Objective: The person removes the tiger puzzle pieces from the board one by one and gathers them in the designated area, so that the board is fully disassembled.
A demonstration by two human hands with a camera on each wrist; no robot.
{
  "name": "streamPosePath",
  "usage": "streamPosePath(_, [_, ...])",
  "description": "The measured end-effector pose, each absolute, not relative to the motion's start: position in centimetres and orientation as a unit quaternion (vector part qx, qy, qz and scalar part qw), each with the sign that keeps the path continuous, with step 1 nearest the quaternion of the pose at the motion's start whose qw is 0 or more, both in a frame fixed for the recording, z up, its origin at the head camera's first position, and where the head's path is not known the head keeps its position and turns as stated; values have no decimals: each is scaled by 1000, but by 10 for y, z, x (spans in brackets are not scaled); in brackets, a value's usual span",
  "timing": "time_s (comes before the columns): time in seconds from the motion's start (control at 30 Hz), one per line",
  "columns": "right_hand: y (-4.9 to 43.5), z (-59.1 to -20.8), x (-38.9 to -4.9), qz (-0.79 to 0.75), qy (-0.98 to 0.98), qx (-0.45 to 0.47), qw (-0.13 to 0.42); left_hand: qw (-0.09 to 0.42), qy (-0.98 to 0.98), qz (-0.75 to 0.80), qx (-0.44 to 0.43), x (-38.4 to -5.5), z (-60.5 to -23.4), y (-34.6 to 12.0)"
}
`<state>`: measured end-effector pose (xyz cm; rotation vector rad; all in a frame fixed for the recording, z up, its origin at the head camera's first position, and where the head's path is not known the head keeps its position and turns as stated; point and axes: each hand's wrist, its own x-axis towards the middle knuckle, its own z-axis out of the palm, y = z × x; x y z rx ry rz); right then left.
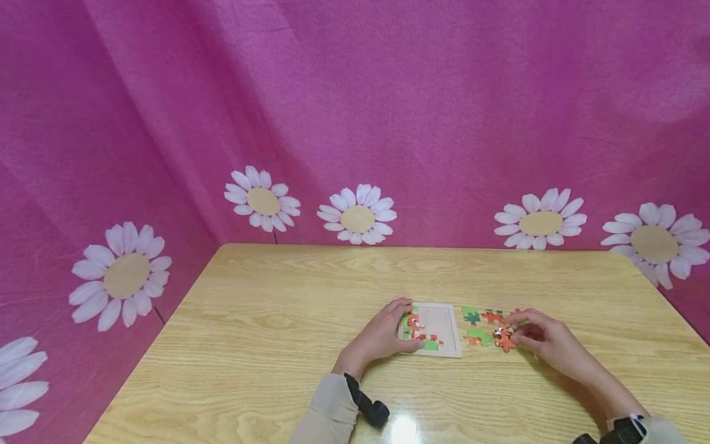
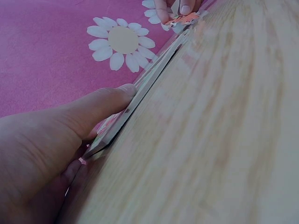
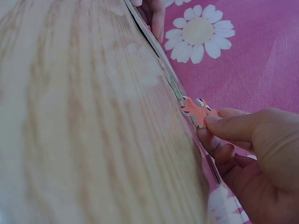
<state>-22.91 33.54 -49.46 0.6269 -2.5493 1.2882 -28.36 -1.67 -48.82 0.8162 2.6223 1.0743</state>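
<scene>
A square wooden puzzle tray [image 1: 456,336] lies on the table, with several green and orange pieces set along its left side and bottom. My left hand [image 1: 383,333] grips the tray's left edge, its thumb [image 2: 122,93] on the near rim and its fingers round the far corner. To the tray's right, my right hand [image 1: 549,342] pinches an orange puzzle piece [image 3: 198,109] with printed eyes between thumb and fingers, tilted up from the table. Next to it lie loose green and orange puzzle pieces [image 1: 478,337], some partly hidden by the right hand.
The light wood table [image 1: 277,314] stretches around the tray. Behind it and to the left hangs a pink cloth [image 1: 355,123] printed with white daisies. Black camera straps [image 1: 366,401] sit on both wrists.
</scene>
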Motion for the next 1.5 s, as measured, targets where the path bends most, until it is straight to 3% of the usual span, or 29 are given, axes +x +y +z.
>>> streamPosePath(0.6, [337,-497,-230,407,-881,209,118,99,881,371,276,-284,-488,-17])
streamPosePath(1.23, [339,-490,-232,383,-904,182,50,98,884,365,277,-283,-487,-17])
streamPosePath(1.5, [337,-488,-232,372,-909,183,49,97,886,359,277,-284,-486,-18])
